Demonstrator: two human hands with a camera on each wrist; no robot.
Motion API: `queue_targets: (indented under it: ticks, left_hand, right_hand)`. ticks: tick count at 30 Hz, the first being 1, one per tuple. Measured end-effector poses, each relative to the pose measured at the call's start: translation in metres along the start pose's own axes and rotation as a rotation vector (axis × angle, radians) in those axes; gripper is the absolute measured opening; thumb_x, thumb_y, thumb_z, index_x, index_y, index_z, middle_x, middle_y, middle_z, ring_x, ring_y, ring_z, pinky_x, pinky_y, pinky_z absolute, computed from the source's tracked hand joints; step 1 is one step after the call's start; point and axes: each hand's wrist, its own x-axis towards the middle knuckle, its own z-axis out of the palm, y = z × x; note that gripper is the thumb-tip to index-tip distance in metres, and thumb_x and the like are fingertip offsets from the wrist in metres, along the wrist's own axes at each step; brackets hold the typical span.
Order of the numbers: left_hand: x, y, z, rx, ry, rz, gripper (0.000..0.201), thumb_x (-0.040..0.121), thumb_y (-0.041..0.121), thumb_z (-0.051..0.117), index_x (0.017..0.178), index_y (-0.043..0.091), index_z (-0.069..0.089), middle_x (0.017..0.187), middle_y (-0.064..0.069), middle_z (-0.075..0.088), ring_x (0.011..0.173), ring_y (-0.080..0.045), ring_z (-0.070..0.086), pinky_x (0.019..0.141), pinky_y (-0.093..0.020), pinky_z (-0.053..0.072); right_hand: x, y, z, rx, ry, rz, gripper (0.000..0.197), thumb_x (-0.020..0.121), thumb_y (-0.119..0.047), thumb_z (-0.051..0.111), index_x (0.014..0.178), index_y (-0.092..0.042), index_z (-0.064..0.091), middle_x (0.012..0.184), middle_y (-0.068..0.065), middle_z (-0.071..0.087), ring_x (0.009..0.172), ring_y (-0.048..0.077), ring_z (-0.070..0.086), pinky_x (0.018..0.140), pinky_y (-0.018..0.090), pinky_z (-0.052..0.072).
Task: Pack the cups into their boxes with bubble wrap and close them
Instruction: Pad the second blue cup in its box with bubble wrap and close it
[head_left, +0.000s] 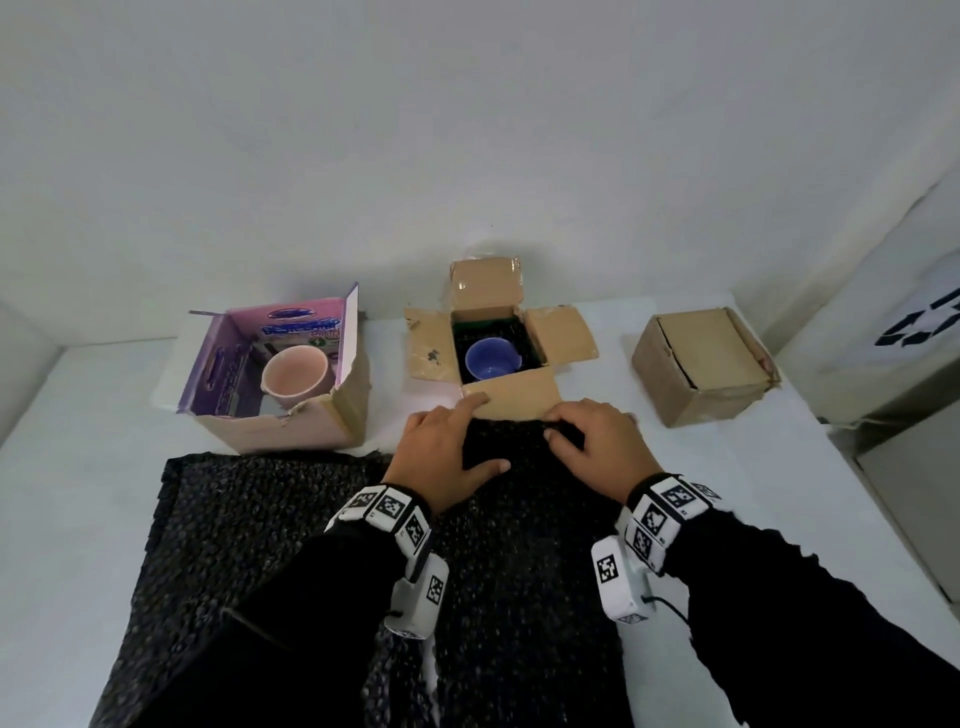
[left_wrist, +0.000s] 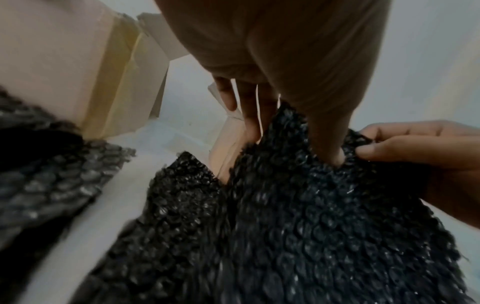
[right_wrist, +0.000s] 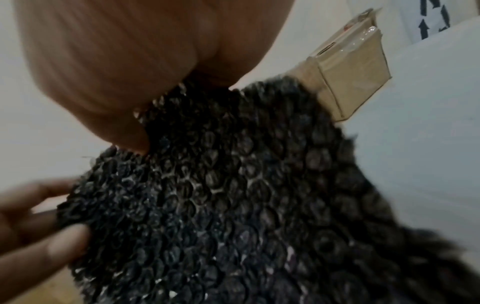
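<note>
A blue cup (head_left: 491, 358) sits in the open brown box (head_left: 519, 397) at the middle of the table, on dark padding. A pink cup (head_left: 296, 374) stands in the open pink box (head_left: 291, 431) at the left. Just in front of the brown box's near flap, both hands hold the far edge of a strip of black bubble wrap (head_left: 519, 457). My left hand (head_left: 493, 432) has the edge between thumb and straight fingers, which reach over the flap. My right hand (head_left: 558, 428) pinches the edge with curled fingers. The wrist views show the wrap (left_wrist: 298, 205) (right_wrist: 221, 195) raised a little at that edge.
A closed brown box (head_left: 701, 364) stands at the right of the white table (head_left: 78, 467). A larger sheet of black bubble wrap (head_left: 249, 519) lies at the front left. A white bin with a recycling mark (head_left: 924, 322) is beyond the table's right edge. The wall is close behind the boxes.
</note>
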Motion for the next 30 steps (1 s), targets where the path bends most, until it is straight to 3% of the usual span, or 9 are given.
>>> queue_targets:
  ticks: [4, 8, 12, 14, 16, 19, 23, 26, 30]
  left_hand:
    - [-0.001, 0.007, 0.002, -0.409, 0.002, -0.171, 0.088, 0.066, 0.064, 0.074, 0.137, 0.032, 0.032, 0.125, 0.002, 0.061, 0.113, -0.016, 0.057, 0.097, -0.035, 0.047]
    - [0.003, 0.012, 0.002, -0.349, 0.03, -0.223, 0.043, 0.085, 0.046, 0.066, 0.117, 0.017, 0.062, 0.103, -0.007, 0.071, 0.097, -0.025, 0.065, 0.082, -0.033, 0.051]
    - [0.001, 0.017, 0.001, -0.345, -0.068, -0.196, 0.05, 0.094, 0.049, 0.05, 0.137, 0.025, 0.044, 0.112, -0.006, 0.068, 0.102, -0.027, 0.063, 0.086, -0.035, 0.05]
    - [-0.001, 0.018, 0.001, -0.303, -0.079, -0.176, 0.057, 0.094, 0.05, 0.048, 0.144, 0.025, 0.034, 0.119, -0.006, 0.065, 0.107, -0.027, 0.061, 0.09, -0.038, 0.049]
    - [-0.003, 0.013, 0.003, -0.235, -0.083, -0.156, 0.054, 0.094, 0.051, 0.047, 0.138, 0.02, 0.043, 0.121, -0.006, 0.062, 0.11, -0.026, 0.059, 0.091, -0.037, 0.047]
    - [-0.003, 0.001, 0.008, -0.212, -0.047, -0.132, 0.053, 0.089, 0.055, 0.052, 0.122, 0.015, 0.06, 0.121, 0.0, 0.055, 0.11, -0.019, 0.054, 0.094, -0.034, 0.046]
    - [-0.005, -0.004, 0.005, -0.306, 0.121, -0.038, 0.038, 0.086, 0.04, 0.065, 0.111, 0.012, 0.063, 0.111, 0.002, 0.055, 0.098, -0.016, 0.057, 0.088, -0.031, 0.049]
    - [-0.003, 0.008, -0.002, -0.438, 0.161, -0.083, 0.034, 0.094, 0.028, 0.057, 0.124, 0.012, 0.054, 0.103, -0.006, 0.067, 0.093, -0.025, 0.064, 0.081, -0.035, 0.051]
    - [0.009, 0.025, -0.008, -0.481, 0.12, -0.182, 0.043, 0.101, 0.028, 0.041, 0.139, 0.011, 0.034, 0.115, -0.015, 0.064, 0.103, -0.032, 0.061, 0.086, -0.039, 0.048]
  right_hand:
    - [0.009, -0.011, -0.017, 0.274, 0.061, 0.135, 0.022, 0.096, -0.03, 0.048, 0.106, -0.027, 0.066, 0.095, -0.007, 0.071, 0.088, 0.012, 0.065, 0.08, 0.031, 0.05]
    - [0.02, -0.014, -0.03, 0.181, -0.006, 0.103, 0.031, 0.103, -0.028, 0.041, 0.126, -0.023, 0.06, 0.115, -0.002, 0.069, 0.104, 0.013, 0.062, 0.091, 0.028, 0.046]
    - [0.02, -0.004, -0.027, 0.033, -0.055, 0.161, 0.017, 0.1, -0.027, 0.047, 0.107, -0.015, 0.056, 0.083, 0.009, 0.066, 0.081, 0.03, 0.061, 0.07, 0.037, 0.044]
    - [0.018, 0.002, -0.02, -0.005, -0.013, 0.124, 0.01, 0.095, -0.026, 0.057, 0.096, -0.018, 0.062, 0.097, 0.004, 0.062, 0.095, 0.028, 0.055, 0.079, 0.037, 0.042]
    - [0.018, 0.005, -0.017, -0.059, 0.066, 0.088, 0.01, 0.088, -0.033, 0.062, 0.09, -0.024, 0.067, 0.108, -0.003, 0.056, 0.104, 0.027, 0.047, 0.087, 0.042, 0.041]
    - [0.022, 0.0, -0.019, 0.034, 0.051, 0.113, 0.013, 0.092, -0.035, 0.054, 0.093, -0.026, 0.063, 0.091, -0.012, 0.056, 0.097, 0.025, 0.049, 0.087, 0.05, 0.042]
    - [0.032, -0.01, -0.024, 0.136, 0.029, 0.135, 0.009, 0.098, -0.023, 0.049, 0.098, -0.027, 0.057, 0.087, 0.001, 0.059, 0.091, 0.023, 0.052, 0.081, 0.038, 0.043]
    - [0.04, -0.023, -0.029, 0.27, 0.029, 0.182, 0.012, 0.102, -0.015, 0.041, 0.096, -0.021, 0.049, 0.082, 0.013, 0.058, 0.075, 0.023, 0.052, 0.069, 0.034, 0.039]
    - [0.053, -0.042, -0.034, 0.386, 0.104, 0.231, 0.016, 0.102, -0.011, 0.037, 0.098, -0.015, 0.051, 0.087, 0.018, 0.055, 0.078, 0.02, 0.047, 0.073, 0.033, 0.035]
